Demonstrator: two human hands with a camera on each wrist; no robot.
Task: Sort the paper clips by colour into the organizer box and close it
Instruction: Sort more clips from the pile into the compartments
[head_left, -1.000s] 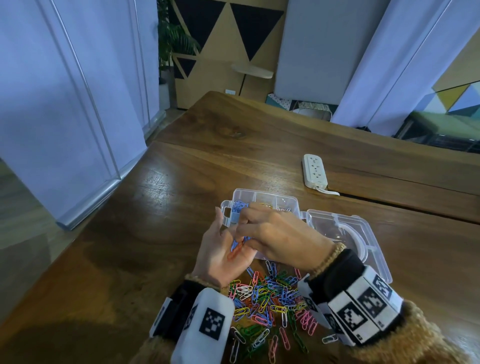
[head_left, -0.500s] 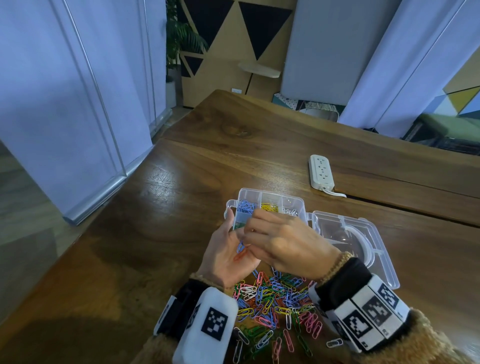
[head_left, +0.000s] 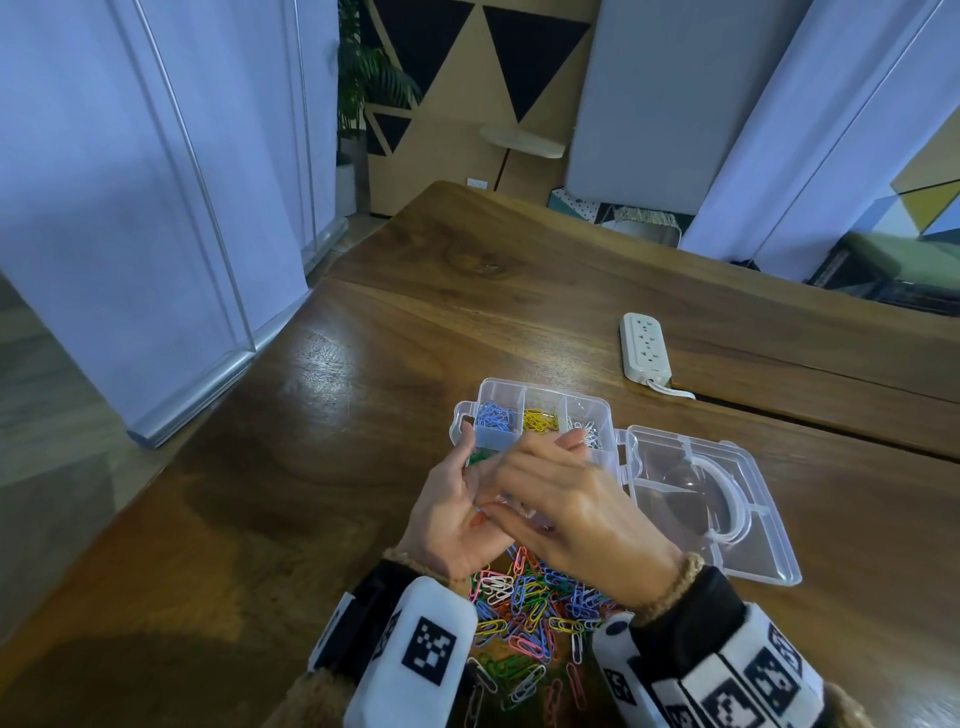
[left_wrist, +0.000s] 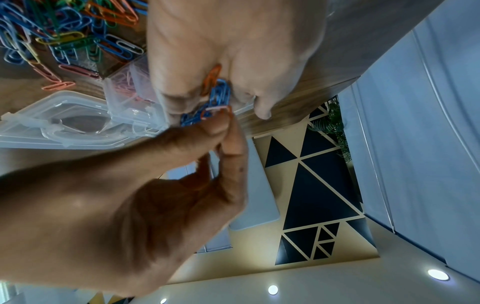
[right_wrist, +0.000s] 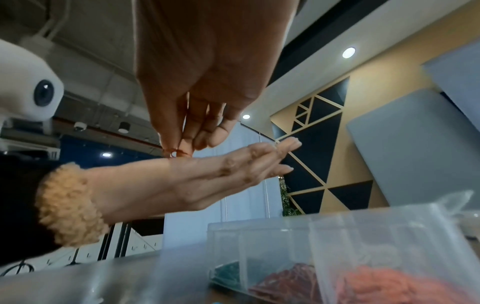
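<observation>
Your table is wood, with one visible seam running across it. One clear box sits on it, open, its lid folded flat to the right. Compartments I can count in the head view: three in the far row, holding blue, yellow and white clips; a green lot shows in the near row, mostly behind your hands. The right wrist view shows green, red and orange lots in the near row. One white power strip lies well beyond the box. One loose pile of mixed clips sits between your wrists, just short of the box; too many to count.

Your left hand is held palm-up over the near edge of the box, fingers stretched out, cupping a few clips: one orange, several blue, exact number unclear. Your right hand is above that palm, thumb and forefinger pinching one orange clip right at the palm. Other fingers are loosely extended.
</observation>
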